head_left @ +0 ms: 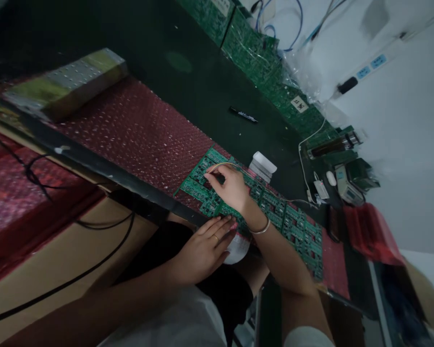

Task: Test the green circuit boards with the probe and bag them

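Several green circuit boards (305, 231) lie in a row on red bubble wrap along the table edge. Over the left end of the row, my right hand (229, 185) is closed in a pinch on a thin cable (271, 192). The cable trails right to a small white box (321, 189). What sits at its tip under my fingers is too small to tell. My left hand (208, 243) rests with its fingers stretched out against the near edge of the boards. Below those fingertips shows a round white object (237, 249), partly hidden.
A metal block with holes (75, 79) rests on the red bubble wrap (141, 135) at left. Beyond the boards lie an open white carton (263, 166) and a black marker (243, 114). Wrapped boards (253, 58) line the wall. Black cables (108, 260) hang at lower left.
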`<state>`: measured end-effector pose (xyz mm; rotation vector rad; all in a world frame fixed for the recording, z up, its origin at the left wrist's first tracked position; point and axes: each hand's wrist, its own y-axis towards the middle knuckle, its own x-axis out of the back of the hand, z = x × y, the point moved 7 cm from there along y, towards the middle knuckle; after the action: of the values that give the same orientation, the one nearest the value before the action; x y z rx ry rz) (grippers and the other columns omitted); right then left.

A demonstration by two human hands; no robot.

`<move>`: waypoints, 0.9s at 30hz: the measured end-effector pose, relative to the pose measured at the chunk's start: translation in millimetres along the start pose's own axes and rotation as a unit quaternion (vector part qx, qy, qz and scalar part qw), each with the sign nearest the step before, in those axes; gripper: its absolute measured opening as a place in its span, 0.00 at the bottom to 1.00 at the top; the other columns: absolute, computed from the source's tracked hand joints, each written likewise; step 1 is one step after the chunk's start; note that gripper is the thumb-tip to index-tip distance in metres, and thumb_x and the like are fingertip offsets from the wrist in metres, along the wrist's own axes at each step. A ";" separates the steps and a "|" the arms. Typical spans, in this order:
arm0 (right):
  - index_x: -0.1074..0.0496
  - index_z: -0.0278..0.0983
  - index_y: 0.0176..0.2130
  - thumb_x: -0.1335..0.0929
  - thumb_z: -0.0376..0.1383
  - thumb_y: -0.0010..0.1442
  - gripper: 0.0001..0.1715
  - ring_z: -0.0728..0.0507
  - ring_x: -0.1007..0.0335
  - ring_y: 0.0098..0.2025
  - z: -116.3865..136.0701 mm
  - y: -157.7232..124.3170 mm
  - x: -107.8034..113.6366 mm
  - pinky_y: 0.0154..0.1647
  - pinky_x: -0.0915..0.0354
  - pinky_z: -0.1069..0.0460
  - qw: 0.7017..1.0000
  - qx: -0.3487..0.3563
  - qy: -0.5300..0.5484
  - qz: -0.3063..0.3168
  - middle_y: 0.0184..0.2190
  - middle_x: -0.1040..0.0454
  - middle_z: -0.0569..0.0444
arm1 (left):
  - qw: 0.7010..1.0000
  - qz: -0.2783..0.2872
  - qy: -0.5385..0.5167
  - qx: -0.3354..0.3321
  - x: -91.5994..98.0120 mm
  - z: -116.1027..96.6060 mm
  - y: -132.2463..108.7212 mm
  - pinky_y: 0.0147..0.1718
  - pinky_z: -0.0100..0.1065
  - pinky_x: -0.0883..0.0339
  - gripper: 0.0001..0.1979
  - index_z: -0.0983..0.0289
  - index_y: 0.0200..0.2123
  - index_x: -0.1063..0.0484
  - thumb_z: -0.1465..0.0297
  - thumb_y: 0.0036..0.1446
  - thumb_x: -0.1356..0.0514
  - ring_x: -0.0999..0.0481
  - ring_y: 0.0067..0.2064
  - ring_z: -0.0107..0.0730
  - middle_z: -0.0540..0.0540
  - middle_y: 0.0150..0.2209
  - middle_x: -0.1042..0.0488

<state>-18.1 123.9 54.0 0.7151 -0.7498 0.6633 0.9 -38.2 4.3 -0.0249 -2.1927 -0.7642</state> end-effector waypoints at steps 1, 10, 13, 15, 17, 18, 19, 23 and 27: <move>0.27 0.39 0.35 0.29 0.34 0.64 0.04 0.46 0.24 0.42 -0.7 1.1 -0.7 0.50 0.30 0.49 1.000 -0.002 0.001 0.003 0.37 0.20 0.54 | 1.000 -0.005 0.006 -0.002 1.4 0.1 0.9 0.67 0.47 0.42 0.23 0.69 0.63 0.34 0.72 0.66 0.42 0.36 0.68 0.46 0.64 0.64 0.32; 0.27 0.36 0.36 0.31 0.33 0.67 0.05 0.49 0.24 0.45 1.7 2.9 -3.7 0.53 0.32 0.53 0.999 -0.025 -0.033 0.035 0.39 0.19 0.54 | 0.998 -0.034 0.031 -0.052 2.4 1.1 7.8 0.65 0.48 0.44 0.20 0.70 0.61 0.32 0.73 0.67 0.44 0.32 0.64 0.50 0.67 0.62 0.30; 0.26 0.37 0.36 0.32 0.37 0.69 0.09 0.53 0.25 0.44 -4.8 19.4 13.8 0.52 0.34 0.56 0.999 -0.041 -0.013 0.004 0.42 0.20 0.60 | 0.996 -0.041 0.031 -0.073 0.7 2.2 12.2 0.64 0.49 0.43 0.21 0.70 0.61 0.33 0.73 0.66 0.42 0.30 0.63 0.52 0.68 0.62 0.30; 0.25 0.37 0.38 0.34 0.39 0.70 0.11 0.57 0.26 0.43 -27.6 36.4 40.6 0.49 0.35 0.58 0.995 -0.093 0.017 -0.034 0.41 0.21 0.64 | 0.996 -0.034 0.024 -0.081 1.8 1.0 14.9 0.63 0.52 0.42 0.22 0.70 0.62 0.34 0.73 0.66 0.41 0.31 0.63 0.55 0.69 0.62 0.30; 0.25 0.34 0.41 0.36 0.41 0.72 0.15 0.59 0.27 0.40 -61.8 43.6 75.2 0.45 0.36 0.60 0.976 -0.194 0.053 -0.077 0.37 0.21 0.65 | 0.996 -0.027 0.001 -0.088 6.8 -2.7 14.4 0.62 0.53 0.41 0.21 0.71 0.61 0.33 0.73 0.65 0.40 0.32 0.64 0.57 0.70 0.61 0.30; 0.25 0.32 0.42 0.39 0.43 0.74 0.20 0.59 0.27 0.37 -79.5 38.2 89.7 0.42 0.36 0.60 0.956 -0.269 0.082 -0.085 0.34 0.21 0.63 | 0.995 -0.032 -0.016 -0.088 11.5 -4.6 12.2 0.61 0.53 0.39 0.20 0.70 0.59 0.32 0.74 0.64 0.39 0.31 0.63 0.57 0.70 0.59 0.28; 0.26 0.30 0.44 0.42 0.47 0.75 0.26 0.58 0.27 0.35 -90.9 26.9 103.6 0.40 0.35 0.59 0.933 -0.325 0.111 -0.104 0.33 0.21 0.61 | 0.995 -0.046 -0.037 -0.083 17.4 -6.0 8.6 0.60 0.52 0.38 0.18 0.68 0.56 0.30 0.76 0.63 0.38 0.29 0.61 0.55 0.68 0.57 0.26; 0.25 0.35 0.44 0.36 0.52 0.70 0.23 0.51 0.26 0.35 -48.7 -50.3 135.8 0.39 0.33 0.54 0.947 -0.238 0.119 -0.180 0.35 0.20 0.55 | 0.980 -0.130 -0.139 0.055 32.6 9.3 -16.6 0.45 0.37 0.30 0.06 0.62 0.37 0.27 0.78 0.59 0.37 0.22 0.39 0.34 0.53 0.36 0.23; 0.26 0.38 0.39 0.33 0.44 0.69 0.13 0.48 0.25 0.36 9.9 -174.8 108.3 0.39 0.31 0.53 0.910 -0.301 0.094 -0.270 0.33 0.21 0.55 | 0.888 -0.066 -0.290 0.350 -5.1 46.7 -43.9 0.38 0.33 0.30 0.12 0.61 0.34 0.29 0.61 0.56 0.33 0.23 0.37 0.35 0.52 0.33 0.24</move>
<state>168.9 44.1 86.5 0.2525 -0.4982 -0.0244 -38.8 -48.2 -45.2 0.3000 -2.9549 0.0341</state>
